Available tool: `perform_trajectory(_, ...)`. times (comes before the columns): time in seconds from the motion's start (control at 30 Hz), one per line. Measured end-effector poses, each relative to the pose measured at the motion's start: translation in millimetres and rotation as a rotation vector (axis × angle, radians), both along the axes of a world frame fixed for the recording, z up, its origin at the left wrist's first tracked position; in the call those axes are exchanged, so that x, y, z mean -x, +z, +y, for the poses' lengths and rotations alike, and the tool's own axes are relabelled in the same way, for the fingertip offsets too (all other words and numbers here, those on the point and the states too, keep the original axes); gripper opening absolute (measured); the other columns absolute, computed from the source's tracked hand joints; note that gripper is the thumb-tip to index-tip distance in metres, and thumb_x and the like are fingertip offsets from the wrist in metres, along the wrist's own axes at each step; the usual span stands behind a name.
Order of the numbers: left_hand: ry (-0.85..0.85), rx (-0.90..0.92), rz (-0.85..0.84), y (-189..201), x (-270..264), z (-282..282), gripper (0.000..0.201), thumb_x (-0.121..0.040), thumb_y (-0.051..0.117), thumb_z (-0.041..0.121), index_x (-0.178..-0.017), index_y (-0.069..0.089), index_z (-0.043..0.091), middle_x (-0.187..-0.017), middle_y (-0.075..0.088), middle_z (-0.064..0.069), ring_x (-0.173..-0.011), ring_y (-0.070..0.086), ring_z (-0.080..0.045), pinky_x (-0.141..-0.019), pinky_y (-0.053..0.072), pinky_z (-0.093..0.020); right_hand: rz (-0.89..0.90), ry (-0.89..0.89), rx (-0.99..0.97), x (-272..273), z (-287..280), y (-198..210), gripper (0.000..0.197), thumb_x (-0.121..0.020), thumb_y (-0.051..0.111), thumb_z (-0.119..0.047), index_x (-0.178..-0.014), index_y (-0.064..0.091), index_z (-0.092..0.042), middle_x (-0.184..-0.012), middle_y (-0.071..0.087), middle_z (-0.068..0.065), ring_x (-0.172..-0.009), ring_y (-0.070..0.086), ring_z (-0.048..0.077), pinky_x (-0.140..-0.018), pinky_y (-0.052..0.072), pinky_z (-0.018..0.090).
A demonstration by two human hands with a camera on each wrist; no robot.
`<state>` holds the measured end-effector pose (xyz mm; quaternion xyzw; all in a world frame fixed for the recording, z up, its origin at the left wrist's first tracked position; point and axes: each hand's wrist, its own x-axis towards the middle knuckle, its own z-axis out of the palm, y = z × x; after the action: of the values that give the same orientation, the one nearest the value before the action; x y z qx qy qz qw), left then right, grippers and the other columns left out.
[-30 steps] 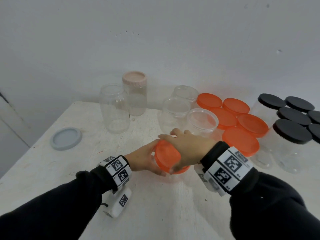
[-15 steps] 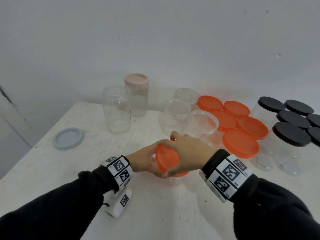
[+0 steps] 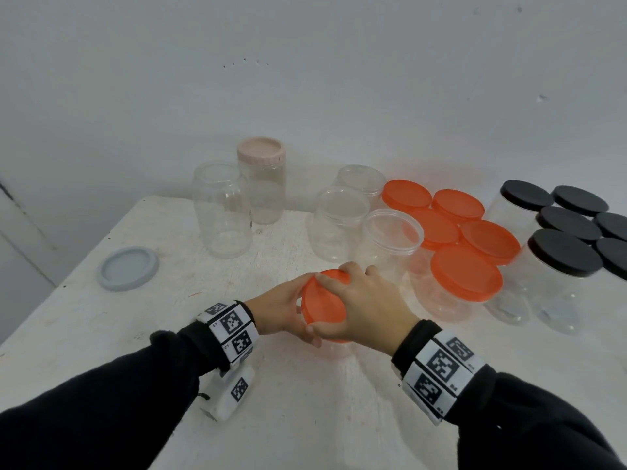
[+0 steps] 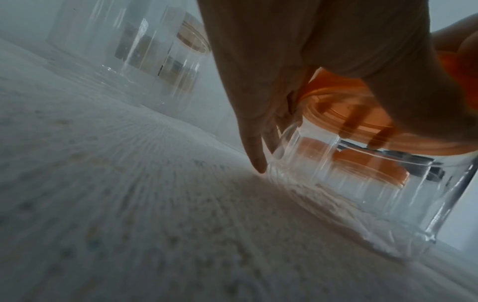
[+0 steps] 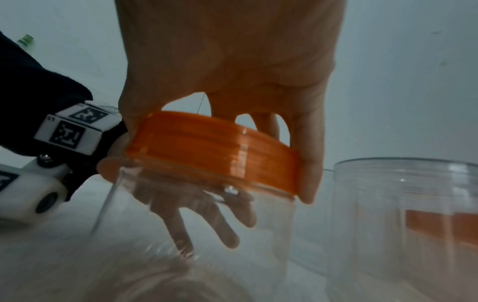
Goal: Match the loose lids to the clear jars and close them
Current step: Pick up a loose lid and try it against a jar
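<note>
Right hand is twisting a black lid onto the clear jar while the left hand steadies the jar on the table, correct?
Not quite: the lid under the right hand is orange, not black, as the right wrist view shows. The rest holds: the left hand steadies the clear jar on the table.

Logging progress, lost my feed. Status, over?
Right hand grips orange lid atop clear jar. Left hand holds the jar's side. Nothing in the way.
</note>
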<state>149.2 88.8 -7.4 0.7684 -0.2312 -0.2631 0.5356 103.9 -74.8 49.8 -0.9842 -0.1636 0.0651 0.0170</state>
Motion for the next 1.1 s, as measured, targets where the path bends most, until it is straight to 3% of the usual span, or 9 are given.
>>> perform_trajectory(0.23,-0.041,-0.053,-0.023,2.1,3.5,0.7,0.091,-0.061,0.086,0.009,-0.131,0.034,0.035,-0.124,0.052,0.014,-0.113,0.052,0.000,-0.092,0.045,-0.018,0.038,0.043,-0.041,5.8,-11.6,-1.7,0.082,-0.076,0.051,-0.071,-0.145,0.023,-0.037,-0.150,0.021,-0.001,-0.120,0.034,0.024,-0.093,0.043,0.037)
perform_trajectory(0.37,-0.129,-0.059,0.000,3.8,8.6,-3.6,0.075,-0.068,0.081,0.023,-0.121,0.035,0.051,-0.129,0.042,0.022,-0.122,0.042,0.004,-0.104,0.040,-0.033,0.101,0.055,-0.079,12.5,-28.9,-0.8,0.083,-0.076,0.056,-0.067,-0.146,0.019,-0.041,-0.155,0.009,-0.008,-0.133,0.023,0.023,-0.101,0.039,0.038)
perform_trajectory(0.53,-0.120,-0.100,-0.089,7.9,11.1,-29.7,0.058,-0.075,0.077,0.022,-0.112,0.041,0.050,-0.124,0.036,0.004,-0.119,0.042,-0.008,-0.100,0.042,-0.030,0.062,0.041,-0.099,24.7,-58.2,-7.5,0.092,-0.062,0.036,-0.080,-0.145,0.025,-0.040,-0.156,0.006,-0.001,-0.139,0.010,0.023,-0.112,0.026,0.042)
perform_trajectory(0.63,-0.055,-0.046,-0.107,8.4,8.1,-50.7,0.056,-0.078,0.074,0.016,-0.124,0.049,0.035,-0.124,0.047,0.002,-0.116,0.048,-0.010,-0.093,0.045,-0.023,-0.062,0.008,-0.148,32.3,-78.0,-10.2,0.071,-0.073,0.067,-0.056,-0.136,0.048,-0.028,-0.139,0.039,0.009,-0.125,0.036,0.030,-0.099,0.042,0.047)
perform_trajectory(0.7,-0.029,-0.004,-0.109,5.4,6.2,-63.1,0.057,-0.076,0.075,0.014,-0.128,0.052,0.025,-0.123,0.055,0.005,-0.116,0.052,-0.011,-0.089,0.046,-0.019,-0.175,0.022,-0.159,37.5,-90.0,-15.0,0.061,-0.067,0.079,-0.041,-0.122,0.062,-0.021,-0.119,0.056,0.011,-0.106,0.055,0.032,-0.075,0.055,0.042)
perform_trajectory(0.77,-0.022,-0.002,-0.142,3.6,5.6,-73.0,0.056,-0.075,0.076,0.017,-0.126,0.054,0.023,-0.120,0.058,0.007,-0.113,0.054,-0.010,-0.085,0.046,-0.017,-0.225,0.003,-0.161,42.0,-99.0,-20.0,0.059,-0.061,0.084,-0.033,-0.115,0.065,-0.018,-0.112,0.062,0.010,-0.097,0.062,0.031,-0.060,0.055,0.037)
perform_trajectory(0.83,-0.023,-0.049,-0.252,5.6,3.5,-79.0,0.051,-0.077,0.075,0.023,-0.124,0.056,0.021,-0.117,0.059,0.007,-0.105,0.056,-0.009,-0.083,0.048,-0.020,-0.243,-0.023,-0.167,44.8,-104.8,-25.0,0.056,-0.064,0.083,-0.027,-0.116,0.064,-0.018,-0.118,0.061,0.009,-0.103,0.062,0.031,-0.060,0.056,0.038)
perform_trajectory(0.97,0.059,-0.061,-0.651,19.2,-7.6,-81.8,0.033,-0.083,0.068,0.025,-0.114,0.059,0.016,-0.103,0.056,0.008,-0.087,0.052,-0.006,-0.070,0.038,-0.008,-0.271,-0.077,-0.200,47.4,-114.9,-32.8,0.048,-0.077,0.060,-0.033,-0.123,0.060,-0.019,-0.133,0.053,0.006,-0.120,0.053,0.029,-0.079,0.053,0.040)
perform_trajectory(1.1,0.103,-0.048,-1.061,36.9,-35.7,-91.2,0.037,-0.081,0.057,0.034,-0.110,0.058,0.010,-0.106,0.057,-0.001,-0.096,0.045,-0.010,-0.083,0.037,-0.018,-0.263,-0.093,-0.220,45.6,-117.7,-32.6,0.048,-0.078,0.056,-0.033,-0.124,0.060,-0.018,-0.135,0.052,0.005,-0.124,0.050,0.029,-0.087,0.049,0.039)
